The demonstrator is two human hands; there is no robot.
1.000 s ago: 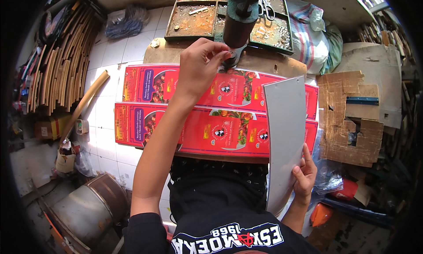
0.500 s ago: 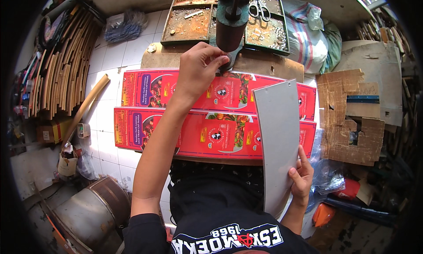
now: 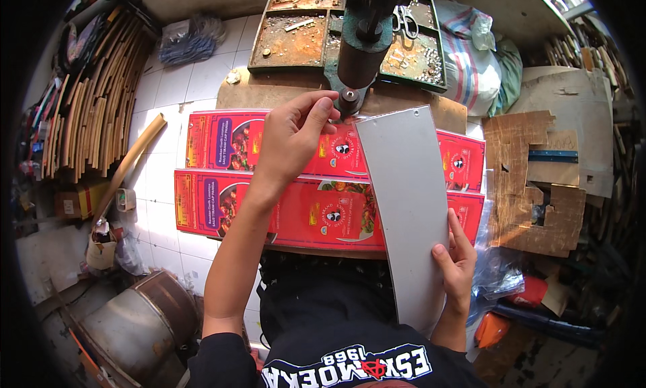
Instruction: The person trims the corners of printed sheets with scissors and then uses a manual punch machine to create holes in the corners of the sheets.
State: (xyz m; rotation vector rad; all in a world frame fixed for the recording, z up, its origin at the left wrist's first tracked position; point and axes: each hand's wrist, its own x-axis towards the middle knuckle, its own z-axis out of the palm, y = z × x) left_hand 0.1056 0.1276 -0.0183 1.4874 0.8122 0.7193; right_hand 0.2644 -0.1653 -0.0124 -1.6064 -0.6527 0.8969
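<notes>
My right hand (image 3: 457, 270) grips the right edge of a long grey board (image 3: 408, 193), thumb on top. The board stands tilted over the red printed panels (image 3: 289, 209), with small holes near its far corners. My left hand (image 3: 299, 132) is raised over the panels, thumb and fingers curled together just left of the press's lower die (image 3: 348, 100). Whatever those fingers hold, if anything, is hidden. A small shiny ring shows on top of the die. Above it stands the dark press column (image 3: 363, 58), apart from both hands.
Behind the press, a divided metal tray (image 3: 291, 41) holds many small metal pieces and scissors (image 3: 406, 22). Stacked cardboard sheets (image 3: 101, 98) stand at the left, a striped sack (image 3: 464, 65) at the back right. Torn cardboard (image 3: 518, 179) lies right; a metal drum (image 3: 145, 317) stands lower left.
My left hand has drawn back from the die toward the left and nearer to me, uncovering it. The grey board in my right hand has shifted left and its far end toward the die.
</notes>
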